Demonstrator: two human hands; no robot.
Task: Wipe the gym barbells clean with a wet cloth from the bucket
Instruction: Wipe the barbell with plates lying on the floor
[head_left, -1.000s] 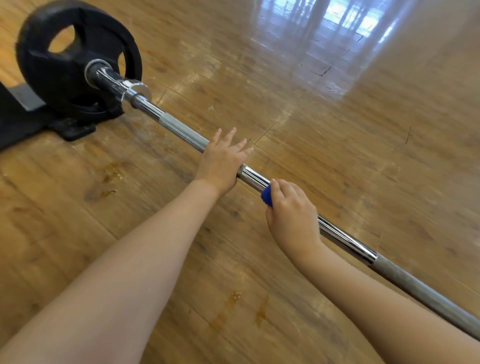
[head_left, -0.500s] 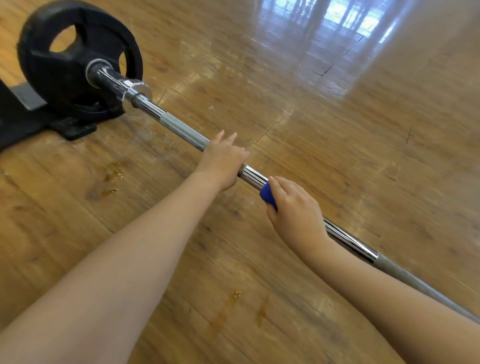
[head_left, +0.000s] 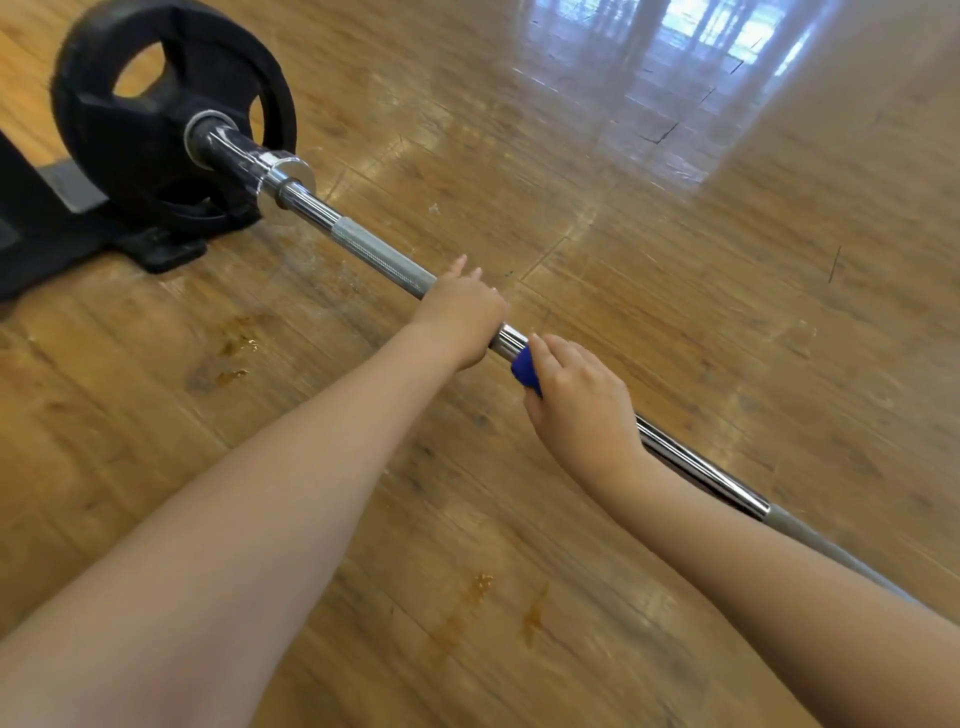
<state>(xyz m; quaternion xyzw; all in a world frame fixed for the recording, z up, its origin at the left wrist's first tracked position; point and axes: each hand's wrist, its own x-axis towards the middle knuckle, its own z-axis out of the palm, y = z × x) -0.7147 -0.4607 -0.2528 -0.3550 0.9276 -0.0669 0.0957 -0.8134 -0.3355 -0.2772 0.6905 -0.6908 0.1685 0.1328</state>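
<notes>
A chrome barbell (head_left: 374, 254) runs from the upper left to the lower right, with a black weight plate (head_left: 150, 130) on its far end. My left hand (head_left: 460, 317) lies over the bar near its knurled part, most fingers curled round it and two fingertips pointing up. Just to the right, my right hand (head_left: 582, 405) wraps a blue cloth (head_left: 525, 370) round the bar; only a small edge of the cloth shows. The bucket is out of view.
The barbell rests above a glossy wooden floor (head_left: 675, 260). A black stand or mat (head_left: 47, 239) sits under the plate at the far left. Brownish wet marks (head_left: 234, 348) and a second patch of wet marks (head_left: 483, 608) stain the floor.
My left hand's spread fingers have curled down over the bar. My right hand with the cloth has slid a little up the bar toward the left hand.
</notes>
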